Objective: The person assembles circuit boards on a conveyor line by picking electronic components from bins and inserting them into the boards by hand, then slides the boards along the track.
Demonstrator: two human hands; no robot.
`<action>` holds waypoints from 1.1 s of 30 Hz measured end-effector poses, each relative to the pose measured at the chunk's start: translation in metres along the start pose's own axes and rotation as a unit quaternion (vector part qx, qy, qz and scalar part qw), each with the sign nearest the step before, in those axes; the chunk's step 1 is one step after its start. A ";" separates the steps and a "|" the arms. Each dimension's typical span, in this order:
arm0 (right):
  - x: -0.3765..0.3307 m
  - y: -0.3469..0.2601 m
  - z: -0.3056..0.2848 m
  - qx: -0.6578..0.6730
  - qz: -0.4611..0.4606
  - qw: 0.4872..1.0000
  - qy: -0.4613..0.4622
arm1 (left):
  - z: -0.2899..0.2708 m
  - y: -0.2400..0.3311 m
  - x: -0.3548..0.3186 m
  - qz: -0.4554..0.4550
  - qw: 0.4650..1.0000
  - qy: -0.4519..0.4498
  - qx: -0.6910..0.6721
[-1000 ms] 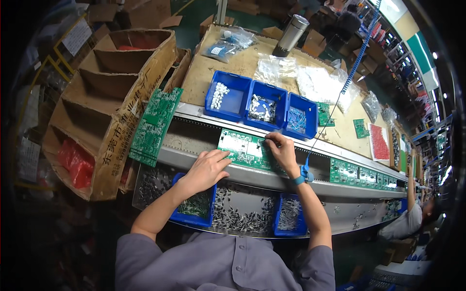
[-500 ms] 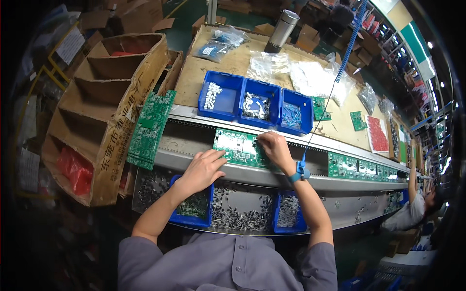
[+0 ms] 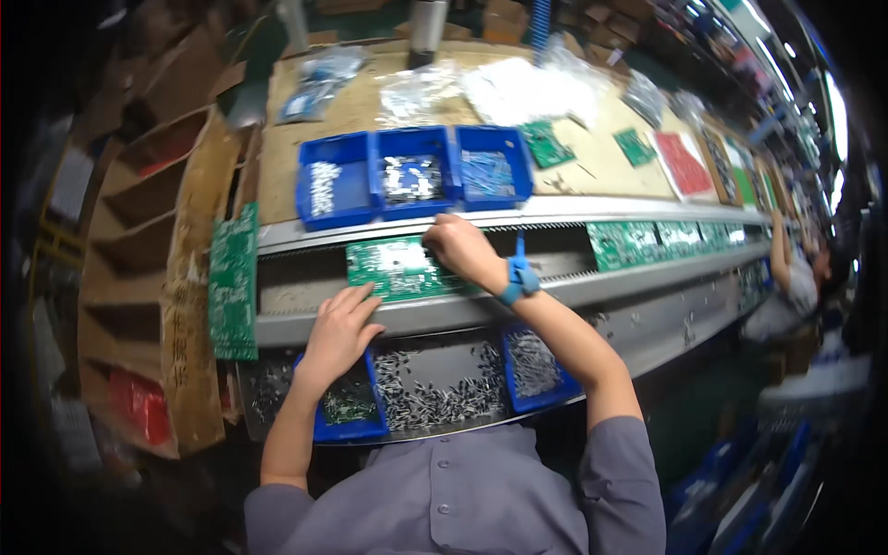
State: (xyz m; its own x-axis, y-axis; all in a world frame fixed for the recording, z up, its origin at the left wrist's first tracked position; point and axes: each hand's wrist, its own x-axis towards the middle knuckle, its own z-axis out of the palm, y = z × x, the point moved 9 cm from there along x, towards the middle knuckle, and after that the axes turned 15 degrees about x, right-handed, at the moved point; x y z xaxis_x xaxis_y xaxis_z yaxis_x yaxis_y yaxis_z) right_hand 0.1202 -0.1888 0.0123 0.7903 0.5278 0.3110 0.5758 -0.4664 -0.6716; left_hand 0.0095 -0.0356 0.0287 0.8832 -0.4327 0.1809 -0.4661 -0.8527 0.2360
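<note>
In the head view, the left hand (image 3: 340, 335) lies palm down with its fingers extended and slightly spread, the fingertips at the lower left corner of a green circuit board (image 3: 393, 270). The board sits across the metal rail (image 3: 305, 326) in front of the person. The right hand (image 3: 461, 252), a blue strap (image 3: 521, 278) around its wrist, is over the board's upper right part; its fingers are curled close together, and whether they pinch a part cannot be told.

Just beyond the rail, three blue bins (image 3: 413, 141) stand side by side on the table (image 3: 592, 176), holding white parts, white-and-dark parts and light blue parts, from left to right. Nearer the body, loose leaded components (image 3: 435, 390) lie between two more blue bins (image 3: 380, 400). More boards (image 3: 624, 244) line the rail to the right, while a larger green panel (image 3: 233, 291) stands at its left end, next to a divided cardboard box (image 3: 190, 356).
</note>
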 end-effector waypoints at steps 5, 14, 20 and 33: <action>-0.018 -0.006 -0.018 0.035 -0.003 0.999 -0.003 | 0.007 0.002 0.013 0.009 0.999 -0.031 -0.033; -0.206 -0.040 -0.230 0.090 0.202 0.971 0.085 | 0.010 -0.004 0.018 -0.023 0.993 -0.093 -0.067; -0.347 -0.014 -0.278 0.085 0.340 0.879 0.322 | -0.004 -0.008 0.012 0.000 0.993 -0.101 -0.060; -0.397 0.037 -0.204 -0.004 0.303 0.825 0.476 | -0.055 -0.057 -0.076 -0.157 0.985 0.048 -0.044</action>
State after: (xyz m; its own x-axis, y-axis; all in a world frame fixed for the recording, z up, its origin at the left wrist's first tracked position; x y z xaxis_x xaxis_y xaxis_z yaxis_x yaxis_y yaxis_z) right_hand -0.1299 -0.5600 0.0012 0.7377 -0.5999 0.3098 0.0128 -0.4464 -0.8947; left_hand -0.0336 0.0620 0.0544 0.9776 -0.1175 0.1745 -0.1764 -0.9099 0.3754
